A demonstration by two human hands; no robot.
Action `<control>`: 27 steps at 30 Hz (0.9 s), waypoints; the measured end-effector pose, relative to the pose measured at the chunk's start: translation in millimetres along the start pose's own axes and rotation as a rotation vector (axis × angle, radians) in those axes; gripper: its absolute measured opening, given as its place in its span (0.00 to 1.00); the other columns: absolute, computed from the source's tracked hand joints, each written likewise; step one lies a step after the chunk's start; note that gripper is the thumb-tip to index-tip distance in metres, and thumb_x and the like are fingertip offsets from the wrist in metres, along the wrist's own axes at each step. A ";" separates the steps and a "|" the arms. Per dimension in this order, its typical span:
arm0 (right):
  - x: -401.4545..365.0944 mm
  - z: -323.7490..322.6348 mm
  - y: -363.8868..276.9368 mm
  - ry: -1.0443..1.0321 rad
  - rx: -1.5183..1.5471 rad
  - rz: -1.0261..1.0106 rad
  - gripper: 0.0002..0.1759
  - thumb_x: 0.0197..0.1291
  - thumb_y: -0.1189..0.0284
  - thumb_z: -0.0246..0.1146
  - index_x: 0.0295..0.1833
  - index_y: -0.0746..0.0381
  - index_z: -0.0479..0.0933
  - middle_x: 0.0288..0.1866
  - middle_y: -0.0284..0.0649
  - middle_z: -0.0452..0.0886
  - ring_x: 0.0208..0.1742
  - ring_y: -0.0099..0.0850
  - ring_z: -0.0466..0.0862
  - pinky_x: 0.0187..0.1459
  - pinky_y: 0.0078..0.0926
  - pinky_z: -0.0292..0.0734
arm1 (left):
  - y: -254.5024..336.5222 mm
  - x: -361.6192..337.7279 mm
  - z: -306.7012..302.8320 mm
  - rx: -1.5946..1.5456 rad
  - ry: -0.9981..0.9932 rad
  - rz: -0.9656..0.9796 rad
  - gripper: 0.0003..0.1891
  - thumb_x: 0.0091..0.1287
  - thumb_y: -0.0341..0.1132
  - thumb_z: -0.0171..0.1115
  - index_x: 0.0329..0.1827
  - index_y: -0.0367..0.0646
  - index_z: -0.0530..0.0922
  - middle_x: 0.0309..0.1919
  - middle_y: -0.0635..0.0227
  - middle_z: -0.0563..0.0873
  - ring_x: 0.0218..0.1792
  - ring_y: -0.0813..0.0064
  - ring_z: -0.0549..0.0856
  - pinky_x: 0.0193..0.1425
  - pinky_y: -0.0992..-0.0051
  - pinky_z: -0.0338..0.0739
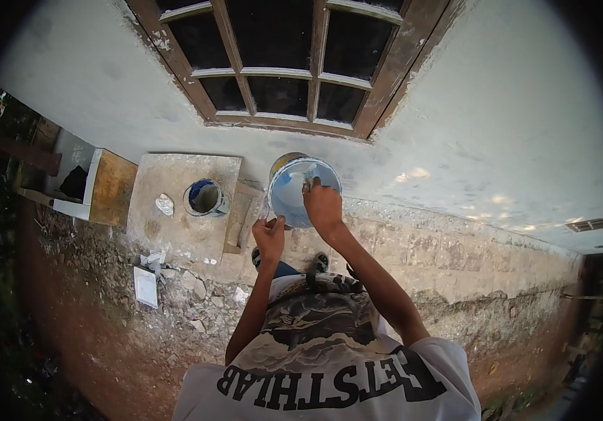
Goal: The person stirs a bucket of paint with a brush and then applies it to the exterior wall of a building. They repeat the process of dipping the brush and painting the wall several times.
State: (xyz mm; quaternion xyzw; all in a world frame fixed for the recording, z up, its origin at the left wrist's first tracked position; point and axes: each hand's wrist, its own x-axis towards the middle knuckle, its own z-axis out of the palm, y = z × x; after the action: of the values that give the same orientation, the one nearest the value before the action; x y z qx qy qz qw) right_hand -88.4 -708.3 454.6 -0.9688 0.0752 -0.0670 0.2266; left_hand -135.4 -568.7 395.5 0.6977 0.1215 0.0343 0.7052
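Observation:
A round bucket, whitish and blue inside [289, 198], is in front of my body, close to the wall. My left hand [270, 235] is at the bucket's near left rim with its fingers closed on it. Over the bucket's right part is my right hand [322, 203], its fingers wrapped round something small that I cannot make out. Pale and blue smears mark the inner wall of the bucket near those fingers. To the left, a smaller blue-rimmed bucket [205, 198] stands on a worn, pale board.
A brown-framed window [280, 95] is set in the pale wall [484, 133] ahead. A white lump [165, 204] lies on the board [175, 168]. Rubble and a white rectangular piece [145, 287] are on the ground at left. A paved ledge [456, 259] runs right.

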 end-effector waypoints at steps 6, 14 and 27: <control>-15.5 -0.3 7.7 -0.070 -0.094 0.070 0.16 0.62 0.64 0.57 0.28 0.64 0.80 0.25 0.52 0.83 0.28 0.46 0.85 0.31 0.39 0.82 | -16.4 3.1 4.8 -0.041 0.016 0.028 0.09 0.61 0.26 0.61 0.29 0.27 0.73 0.24 0.56 0.85 0.23 0.71 0.85 0.28 0.74 0.76; -25.7 -25.6 9.6 -0.065 -0.022 0.092 0.18 0.64 0.64 0.55 0.29 0.65 0.79 0.24 0.54 0.82 0.27 0.49 0.85 0.29 0.42 0.81 | -10.0 7.5 3.8 -0.095 -0.016 0.007 0.08 0.61 0.25 0.60 0.29 0.28 0.72 0.24 0.56 0.85 0.23 0.69 0.86 0.28 0.74 0.77; -16.5 22.3 -8.3 -0.071 -0.050 -0.171 0.16 0.61 0.64 0.57 0.37 0.69 0.77 0.22 0.51 0.82 0.25 0.45 0.85 0.26 0.37 0.81 | 12.1 2.6 5.5 0.049 0.016 0.055 0.11 0.60 0.26 0.61 0.23 0.34 0.69 0.22 0.60 0.84 0.23 0.73 0.85 0.26 0.77 0.75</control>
State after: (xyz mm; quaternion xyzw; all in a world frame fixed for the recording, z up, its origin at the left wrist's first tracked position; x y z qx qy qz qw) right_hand -100.0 -688.5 436.9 -0.9788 -0.0142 -0.0499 0.1982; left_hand -130.2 -573.2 407.2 0.7176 0.1087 0.0564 0.6856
